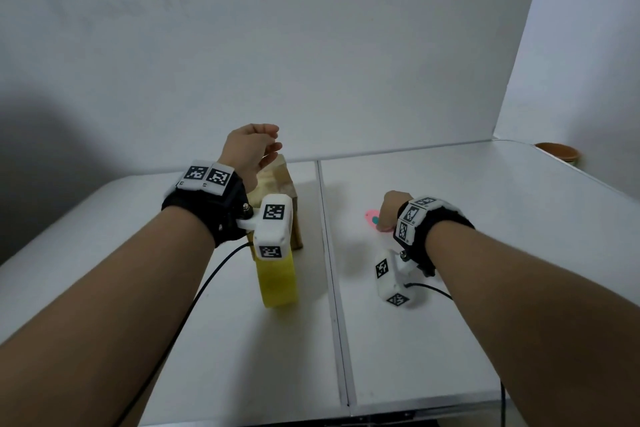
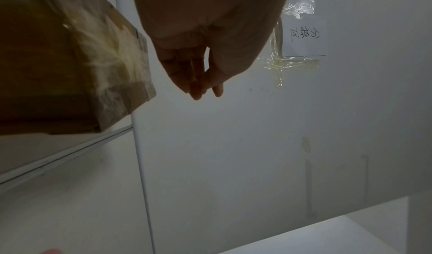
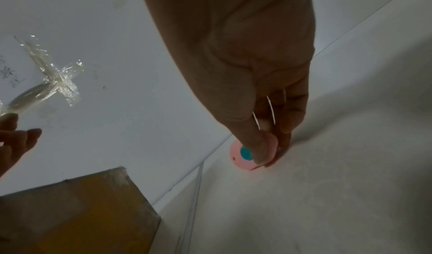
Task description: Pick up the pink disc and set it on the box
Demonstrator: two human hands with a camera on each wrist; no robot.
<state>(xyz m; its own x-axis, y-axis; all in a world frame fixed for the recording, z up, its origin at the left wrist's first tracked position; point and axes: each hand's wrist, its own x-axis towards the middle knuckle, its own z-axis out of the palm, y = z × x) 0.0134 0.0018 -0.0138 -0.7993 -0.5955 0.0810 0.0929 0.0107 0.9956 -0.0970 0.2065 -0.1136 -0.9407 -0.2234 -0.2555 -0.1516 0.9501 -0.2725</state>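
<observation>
Your right hand (image 1: 389, 210) is pinching the pink disc (image 3: 243, 156), thumb lying over its teal spot, fingers curled down behind it, so the grip is closing on the disc while it is lying flat on the surface (image 1: 450, 322). The disc is sitting right of the seam, directly under your right fingertips and a little toward the box (image 1: 277, 204); being round, it is offering no long axis to line up with.

Your left hand (image 1: 252, 149) is hovering above the far top corner of the box, fingers relaxed and loosely together, holding nothing. It is sitting well apart from the disc, across the seam, so your right hand is by far the nearer one.

The box is standing left of the seam, with the yellow piece (image 1: 277, 281) just in front of it.

From the disc, the box is lying leftward and slightly away from you.
</observation>
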